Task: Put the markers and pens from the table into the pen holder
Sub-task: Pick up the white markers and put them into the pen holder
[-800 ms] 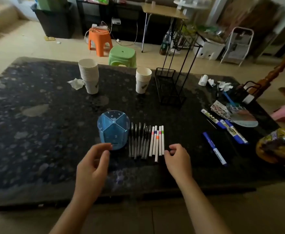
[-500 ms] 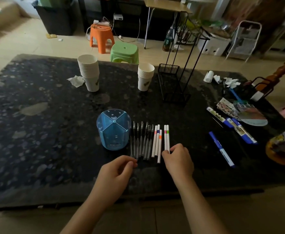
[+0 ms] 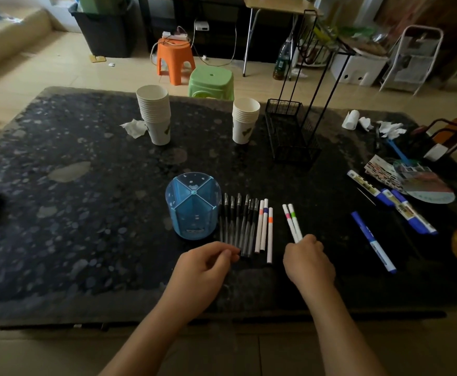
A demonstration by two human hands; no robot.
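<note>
Starting at our fingers: the right hand (image 3: 307, 260) has its fingertips pinched on the near ends of two white markers (image 3: 292, 222), one with a pink band and one with a green band. They lie side by side, angled a bit, and set apart from the rest of the row. The left hand (image 3: 204, 268) has its thumb and fingers curled together right at the near ends of the black pens (image 3: 237, 222). It looks like they're pressing on a pen tip, but we honestly can't tell if anything is actually gripped.

Moving out from there, the black pens lie in a tight row, and just right of them are three more white markers (image 3: 264, 229), the nearest one with an orange band. Just left of the pens, nearly touching the first one, stands the blue pen holder (image 3: 192, 208), upright, split into wedge compartments, with nothing in it that we can see.

All of it sits on a dark speckled table (image 3: 73, 226). Off to the right are a few blue markers (image 3: 372, 241), well apart from the row. Further back there are two stacks of paper cups (image 3: 155, 115) and a black wire rack (image 3: 292, 137).
</note>
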